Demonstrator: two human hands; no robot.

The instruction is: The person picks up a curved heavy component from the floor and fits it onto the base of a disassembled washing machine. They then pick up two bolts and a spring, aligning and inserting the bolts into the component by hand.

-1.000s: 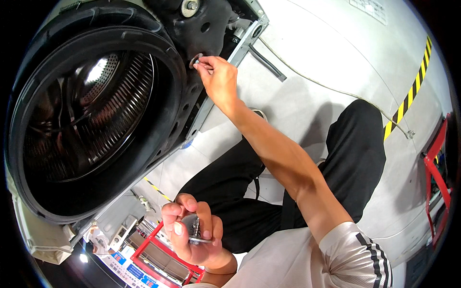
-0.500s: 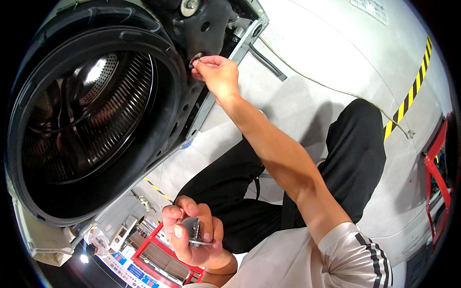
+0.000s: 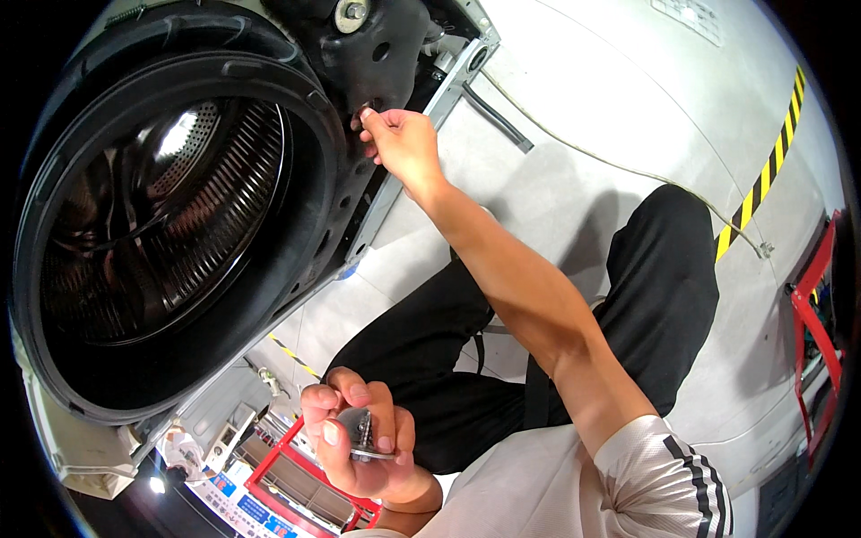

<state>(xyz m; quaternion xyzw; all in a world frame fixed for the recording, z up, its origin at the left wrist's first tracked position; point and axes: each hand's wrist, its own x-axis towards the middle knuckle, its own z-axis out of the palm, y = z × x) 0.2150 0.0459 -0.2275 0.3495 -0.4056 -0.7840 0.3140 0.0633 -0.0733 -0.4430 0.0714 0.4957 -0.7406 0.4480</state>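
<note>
My right hand [image 3: 404, 143] reaches up to the lower end of a dark counterweight [image 3: 377, 63] beside the washing machine's drum opening. Its thumb and fingertips are pinched together at a recess there, and whatever they grip is hidden. Low in the view, my left hand [image 3: 363, 435] curls around a screw [image 3: 366, 429] with a wide metal washer [image 3: 368, 455] at its head. The screw's threaded shank points upward between thumb and fingers. Left of both hands lies the round black door gasket [image 3: 336, 170], framing the perforated steel drum [image 3: 206, 215].
A large bolt with a washer [image 3: 352, 13] sits at the counterweight's top. On the pale floor lie a dark hose [image 3: 498, 117], a thin cable [image 3: 610, 160] and black-yellow tape [image 3: 762, 179]. Red metal frames stand at the right [image 3: 812, 314] and lower left [image 3: 278, 457].
My right hand has shifted slightly, its thumb now pressing at the recess and its other fingers curled further in. The left hand keeps the screw nearly in place.
</note>
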